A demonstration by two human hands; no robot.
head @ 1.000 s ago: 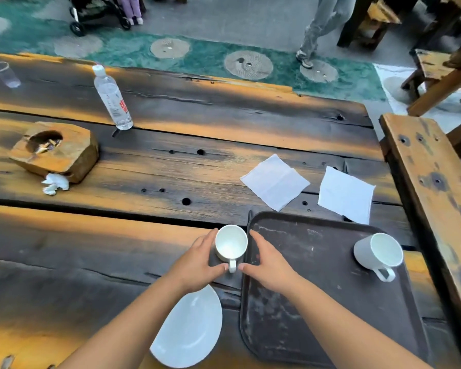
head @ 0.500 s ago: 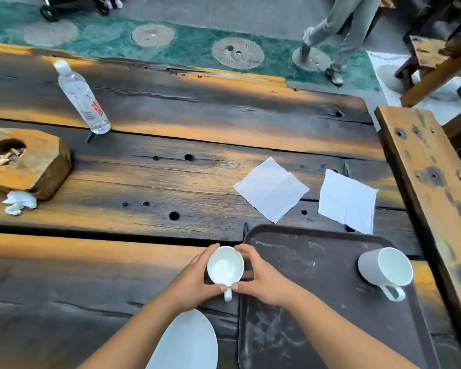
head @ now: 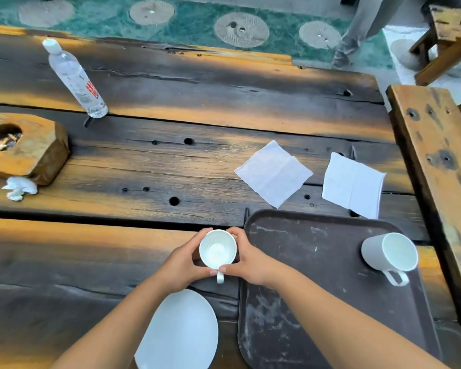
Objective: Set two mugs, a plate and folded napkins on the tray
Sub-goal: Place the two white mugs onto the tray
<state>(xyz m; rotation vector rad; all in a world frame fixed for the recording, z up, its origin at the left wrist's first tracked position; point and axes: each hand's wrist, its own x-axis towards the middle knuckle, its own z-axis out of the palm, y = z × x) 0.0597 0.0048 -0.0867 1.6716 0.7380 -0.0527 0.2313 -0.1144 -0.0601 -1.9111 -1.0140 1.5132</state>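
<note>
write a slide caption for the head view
Both hands cup a white mug beside the tray; plate and napkins wait.

Soft daylight, warm orange patches across the dark table [head: 171, 161], wide-angle bending at edges, slight blur overall

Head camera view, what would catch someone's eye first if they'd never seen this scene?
Probably the white mug cupped between the left hand and right hand, just off the left edge of the dark tray. Next, a second mug tilted at the tray's right side, and two white napkins lying flat on the wooden table beyond it. A white plate waits near the bottom edge, left of the tray.
</note>
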